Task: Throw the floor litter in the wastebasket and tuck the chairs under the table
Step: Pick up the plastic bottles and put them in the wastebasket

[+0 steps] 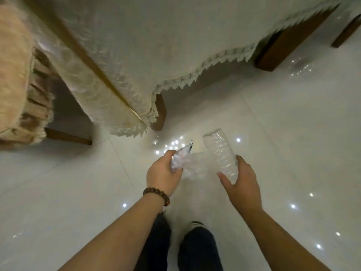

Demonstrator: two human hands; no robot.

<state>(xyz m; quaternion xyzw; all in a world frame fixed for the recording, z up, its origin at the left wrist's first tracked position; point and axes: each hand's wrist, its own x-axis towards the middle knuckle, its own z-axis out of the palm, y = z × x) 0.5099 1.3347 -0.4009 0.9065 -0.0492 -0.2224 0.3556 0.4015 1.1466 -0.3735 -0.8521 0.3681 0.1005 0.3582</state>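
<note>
My right hand [242, 177] grips a clear ribbed plastic bottle [219, 151] by one end, the other end pointing away from me. My left hand [163, 173], with a bead bracelet on the wrist, is closed on a crumpled clear plastic wrapper [183, 157] that reaches towards the bottle. Both hands are held above the glossy white floor, close together. A table with a lace-edged cream cloth [136, 55] fills the upper part of the view. A chair with a pinkish ruffled seat cover [17, 85] stands at the left beside the table. No wastebasket is in view.
Dark wooden table legs stand at the near corner [159, 114] and at the upper right [283, 47]. Another dark wooden leg [346, 34] shows at the far right. The chair's wooden base rail [68, 136] lies low at the left. My feet [195, 249] are below on the tiles.
</note>
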